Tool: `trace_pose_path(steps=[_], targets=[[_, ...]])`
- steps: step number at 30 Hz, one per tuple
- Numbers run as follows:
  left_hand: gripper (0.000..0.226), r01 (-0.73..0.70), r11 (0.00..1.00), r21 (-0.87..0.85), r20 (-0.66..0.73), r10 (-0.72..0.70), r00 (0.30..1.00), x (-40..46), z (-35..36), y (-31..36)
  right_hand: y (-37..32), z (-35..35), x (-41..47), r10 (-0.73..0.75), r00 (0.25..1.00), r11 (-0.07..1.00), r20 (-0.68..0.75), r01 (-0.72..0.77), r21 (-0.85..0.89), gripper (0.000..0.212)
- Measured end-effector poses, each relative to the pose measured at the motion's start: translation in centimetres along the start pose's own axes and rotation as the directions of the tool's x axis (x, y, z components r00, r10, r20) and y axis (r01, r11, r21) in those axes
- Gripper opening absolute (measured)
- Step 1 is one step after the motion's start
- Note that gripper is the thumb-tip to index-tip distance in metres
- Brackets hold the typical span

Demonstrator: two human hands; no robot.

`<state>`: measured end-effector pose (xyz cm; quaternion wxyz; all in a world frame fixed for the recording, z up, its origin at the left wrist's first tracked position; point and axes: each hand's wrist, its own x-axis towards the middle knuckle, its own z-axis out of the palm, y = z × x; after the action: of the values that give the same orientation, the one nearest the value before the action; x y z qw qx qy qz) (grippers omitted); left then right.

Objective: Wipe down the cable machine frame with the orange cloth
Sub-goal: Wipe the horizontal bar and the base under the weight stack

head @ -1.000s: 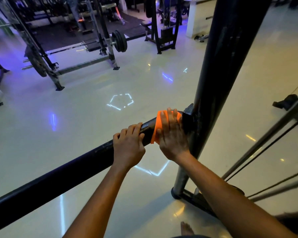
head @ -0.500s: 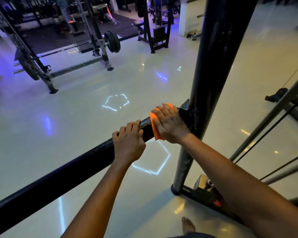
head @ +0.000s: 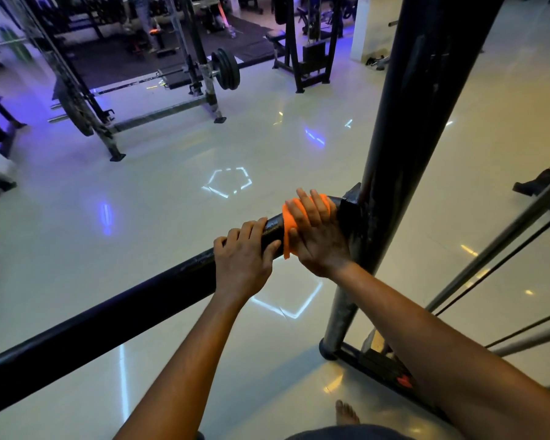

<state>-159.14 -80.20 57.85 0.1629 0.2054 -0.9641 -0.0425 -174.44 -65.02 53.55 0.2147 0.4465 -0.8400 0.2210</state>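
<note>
Orange cloth [head: 289, 225] is mostly hidden under the right hand [head: 318, 239]; only its left edge and a bit betw. the fingers show. It's draped over the black horizontal bar [head: 108, 322] of the cable machine frame, right next to the joint w/ the black upright post [head: 410, 138]. Right hand lies on top of the cloth w/ fingers fairly straight, slightly spread, pressing it onto the bar; thumb sits at the cloth's near edge. Whether the cloth wraps under the bar can't be told.

Left hand [head: 245, 252] grips the bare bar just left of the cloth, fingers curled over the top, thumb tip almost at the cloth edge. Bar's left end is cut off by the frame edge; post's top is cut off too.

Post foot and base rail [head: 375, 366] sit low right, partly blocked by the right forearm; a small red mark on it is too blurred to ID. Thin cables [head: 496, 268] and a grey slanted rod [head: 502, 239] cross the right side. A bare foot [head: 346, 412] shows at the bottom, partly cut off.

Glossy floor [head: 172, 217] reflects pentagon-shaped lights. Far back: barbell rack [head: 159, 106] w/ weight plates [head: 226, 73], dark and hard to make out. Blue-violet glow at left.
</note>
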Motion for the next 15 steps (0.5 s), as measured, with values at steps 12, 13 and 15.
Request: trace_pose_path(steps=[12, 13, 15], targets=[[0.052, 0.040, 0.999, -0.025, -0.008, -0.040, 0.999, -0.1, 0.0, 0.2, -0.4, -0.3, -0.7, 0.038, 0.998, 0.998, -0.047, -0.036, 0.047, 0.049], [0.052, 0.043, 0.999, -0.021, -0.009, -0.043, 0.999, -0.1, 0.1, 0.3, -0.4, -0.4, -0.4, 0.034, 0.999, 0.998, -0.026, -0.033, 0.054, 0.050], [0.052, 0.059, 0.998, -0.020, -0.007, -0.059, 0.998, -0.1, 0.1, 0.4, 0.0, -0.6, 0.7, 0.020, 0.999, 0.999, 0.033, -0.021, 0.040, 0.049]])
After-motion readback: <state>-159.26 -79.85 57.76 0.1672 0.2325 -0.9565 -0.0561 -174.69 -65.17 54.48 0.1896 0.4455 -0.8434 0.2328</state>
